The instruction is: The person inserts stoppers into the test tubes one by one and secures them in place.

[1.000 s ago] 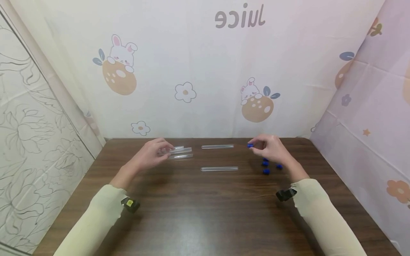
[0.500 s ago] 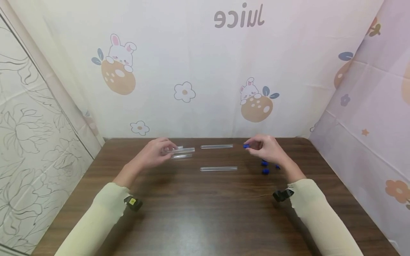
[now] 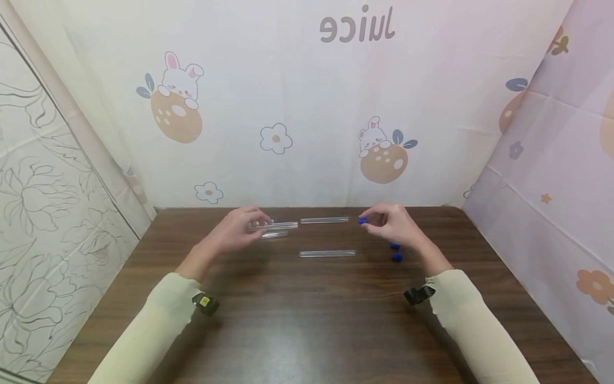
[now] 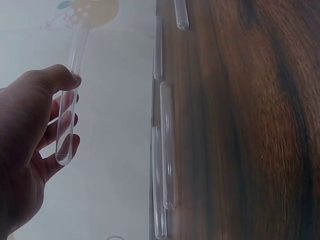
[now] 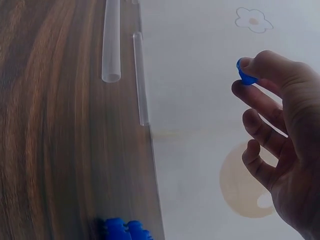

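My left hand holds a clear test tube between thumb and fingers, above the table. Its open end points right, and its rounded end lies at my fingers in the left wrist view. My right hand pinches a small blue stopper between thumb and forefinger, with the other fingers loosely bent. A gap lies between the stopper and the held tube. Two more test tubes, one of them a front tube, lie beneath my left hand, partly hidden in the head view.
Between the hands a far tube and a nearer tube lie on the brown wooden table. Several blue stoppers sit below my right hand, partly hidden by it in the head view. A printed curtain hangs behind the table.
My left hand has moved a little to the right with the tube. My right hand has moved left with the stopper, so the two are closer together. The tubes on the table have stayed put.
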`<state>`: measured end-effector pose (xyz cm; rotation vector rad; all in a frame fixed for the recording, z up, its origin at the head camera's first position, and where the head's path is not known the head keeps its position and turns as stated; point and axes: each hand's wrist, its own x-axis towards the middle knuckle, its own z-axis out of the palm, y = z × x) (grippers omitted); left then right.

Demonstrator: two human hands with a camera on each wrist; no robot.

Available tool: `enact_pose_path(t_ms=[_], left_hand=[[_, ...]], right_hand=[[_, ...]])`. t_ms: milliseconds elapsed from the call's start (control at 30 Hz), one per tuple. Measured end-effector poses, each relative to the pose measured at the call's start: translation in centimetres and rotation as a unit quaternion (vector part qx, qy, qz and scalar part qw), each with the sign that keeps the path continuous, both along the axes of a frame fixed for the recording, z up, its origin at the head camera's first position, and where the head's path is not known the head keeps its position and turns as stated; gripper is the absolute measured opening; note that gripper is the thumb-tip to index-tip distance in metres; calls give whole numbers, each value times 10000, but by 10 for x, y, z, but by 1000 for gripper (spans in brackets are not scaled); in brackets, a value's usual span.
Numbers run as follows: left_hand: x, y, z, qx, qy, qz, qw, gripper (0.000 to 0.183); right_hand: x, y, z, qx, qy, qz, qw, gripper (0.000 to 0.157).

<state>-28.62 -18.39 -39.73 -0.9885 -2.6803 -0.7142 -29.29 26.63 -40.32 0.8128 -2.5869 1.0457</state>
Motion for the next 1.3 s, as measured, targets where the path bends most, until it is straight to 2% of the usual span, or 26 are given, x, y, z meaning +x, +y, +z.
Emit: enact_pose_path(t_ms=[333,933,1300], left_hand=[[-2,10,0,56,81,-49,9999,19],[-3,24,1,34,14,-63,10000,20],[-4,33,2,26,57,-136,9999,21]], right_hand=[[-4,-11,-6,7,230,244,9994,17],[-6,-27,-8,-133,-112,540,9984,18],[-3,-38,-6,-138,-156,596,9980,18]])
